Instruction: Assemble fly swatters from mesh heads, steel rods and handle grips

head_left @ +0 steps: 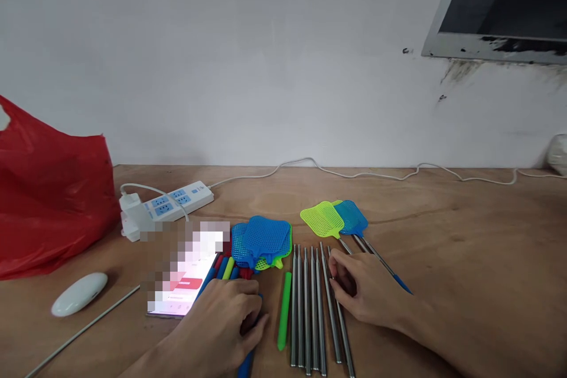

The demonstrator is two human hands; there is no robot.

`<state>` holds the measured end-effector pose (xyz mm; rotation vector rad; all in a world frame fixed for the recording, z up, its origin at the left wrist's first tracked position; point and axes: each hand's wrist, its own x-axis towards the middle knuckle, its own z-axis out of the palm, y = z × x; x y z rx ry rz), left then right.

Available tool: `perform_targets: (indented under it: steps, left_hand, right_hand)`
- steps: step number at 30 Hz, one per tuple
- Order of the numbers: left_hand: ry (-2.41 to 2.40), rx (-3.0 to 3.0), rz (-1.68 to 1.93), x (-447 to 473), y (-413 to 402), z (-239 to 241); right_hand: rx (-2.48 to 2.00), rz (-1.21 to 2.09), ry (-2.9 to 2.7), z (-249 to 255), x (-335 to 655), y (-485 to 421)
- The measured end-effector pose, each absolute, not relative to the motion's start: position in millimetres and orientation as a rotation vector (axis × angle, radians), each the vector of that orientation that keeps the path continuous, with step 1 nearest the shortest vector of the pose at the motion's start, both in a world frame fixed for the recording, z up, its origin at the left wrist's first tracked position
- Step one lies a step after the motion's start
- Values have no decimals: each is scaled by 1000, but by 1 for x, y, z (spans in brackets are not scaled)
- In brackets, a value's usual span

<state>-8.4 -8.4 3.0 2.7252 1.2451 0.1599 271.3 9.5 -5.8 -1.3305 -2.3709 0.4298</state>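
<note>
My left hand (228,313) rests palm down on a bunch of coloured plastic handles (228,269), its fingers curled over them, beside a lit phone (183,286). My right hand (361,292) lies on the wooden table with fingers bent, its fingertips touching the rightmost of several metal rods (310,313) laid side by side. A loose green handle (284,310) lies between the hands. Just beyond sits a stack of blue and green swatter heads (263,242). Two assembled swatters, green (322,218) and blue (352,217), lie behind my right hand.
A red plastic bag (48,189) fills the left side. A white power strip (166,204) with a cable along the wall lies at the back. A white oval object (80,293) and a thin metal rod (84,328) are at front left.
</note>
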Motion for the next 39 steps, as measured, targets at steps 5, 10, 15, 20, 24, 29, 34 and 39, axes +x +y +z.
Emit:
perform_targets:
  steps: [5,10,15,20,24,29,34,39]
  left_hand:
    - [1296,2800,96,-8,-4,2]
    - [1379,2870,168,-8,-5,-3]
    - [1379,2837,154,-8,-5,-5]
    - [1242,2718,426,-9,-3,-1]
    - [1176,2624,588,-12,-4,2]
    - [1183,2548,611,-14,-4,-4]
    - [1187,2590,604,-13,-5,-8]
    - [1158,2688,551,-13,-5,-5]
  right_hand:
    - [-1421,306,-2354,-13,270,7]
    - [-1468,247,-2353,-17,268,8]
    - [-1474,284,-2355,-15,267,7]
    - [-1448,384,-2264,-17,270,9]
    - [-1371,630,-2053,-19,275,14]
    - [-1158,824,-1645,-13,286,16]
    - [-950,987,-1250,-7,295,15]
    - [-883,1109,-1167,-11,292,17]
